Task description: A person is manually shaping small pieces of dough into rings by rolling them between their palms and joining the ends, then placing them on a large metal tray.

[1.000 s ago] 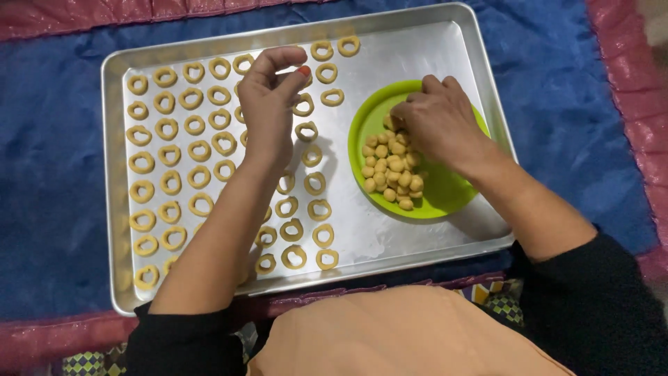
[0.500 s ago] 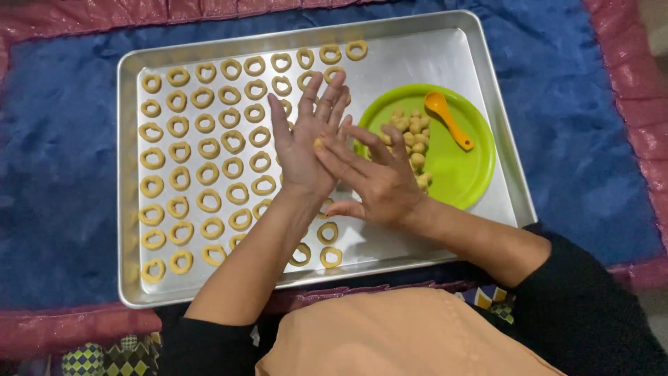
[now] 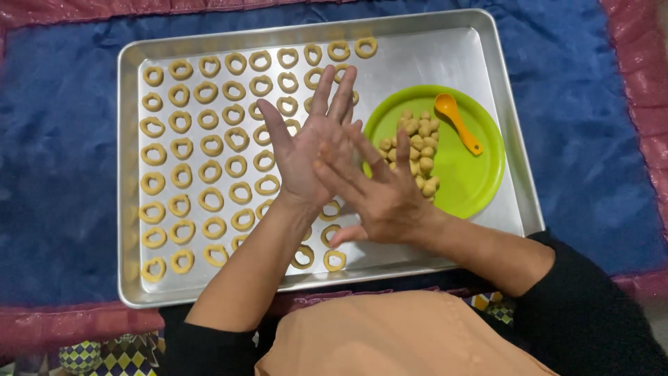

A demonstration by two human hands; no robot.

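Above a shiny rectangular metal baking tray (image 3: 501, 76), the left hand (image 3: 313, 143) and right hand (image 3: 379, 191) press flat together, fingers spread and open; whether dough lies between the palms cannot be told. Rows of small pale dough rings (image 3: 209, 146) cover the tray's left part. Just right of the hands, a round green plate (image 3: 480, 174) holds knobbly dough balls (image 3: 417, 150) and a smooth orange plastic spoon (image 3: 456, 120). A blue cloth (image 3: 62, 139) lies beneath.

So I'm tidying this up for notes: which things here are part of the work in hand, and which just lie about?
In use:
left hand and right hand, palms rubbing together
small tan dough balls on the round green plate
tan dough rings in rows on the silver metal baking tray

Lying about:
orange plastic spoon
blue cloth
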